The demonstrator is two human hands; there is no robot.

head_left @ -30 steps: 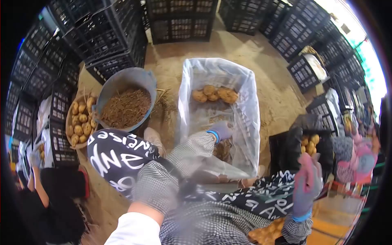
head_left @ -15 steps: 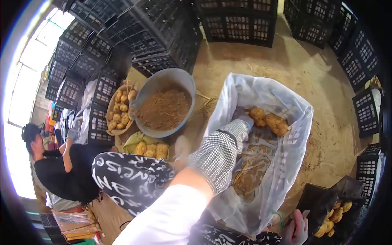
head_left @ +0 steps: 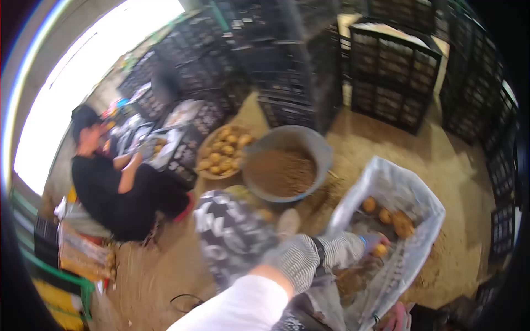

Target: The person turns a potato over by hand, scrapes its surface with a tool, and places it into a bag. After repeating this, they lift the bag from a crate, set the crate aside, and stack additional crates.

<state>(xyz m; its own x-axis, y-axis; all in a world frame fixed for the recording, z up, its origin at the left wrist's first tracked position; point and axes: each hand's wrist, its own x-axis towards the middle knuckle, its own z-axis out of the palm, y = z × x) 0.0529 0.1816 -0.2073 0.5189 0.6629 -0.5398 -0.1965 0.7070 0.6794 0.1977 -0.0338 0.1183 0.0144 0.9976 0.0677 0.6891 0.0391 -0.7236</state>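
My left hand (head_left: 372,243), in a glove below a checkered sleeve cover, reaches down into a plastic-lined crate (head_left: 428,234). Its fingers are closed around a small potato (head_left: 380,250), near the lining's floor. Beyond it lie a round potato (head_left: 369,204), another small potato (head_left: 385,215) and a larger, lumpy potato (head_left: 403,224). Loose soil (head_left: 353,281) covers part of the liner. At the bottom edge, beside the crate's near corner, my right hand (head_left: 396,316) shows in part, pinkish and blurred; its fingers are not clear.
Left of the crate stands a grey tub of soil (head_left: 326,157), with a basket of potatoes (head_left: 225,151) beside it. A person in black (head_left: 110,182) sits at the left, hands near another crate. Stacked black crates (head_left: 392,74) line the back and right.
The view has swung left and tilted. My left hand has moved away from the upper potatoes toward the crate's middle and now grips a small potato. Another round potato now shows at the far end.
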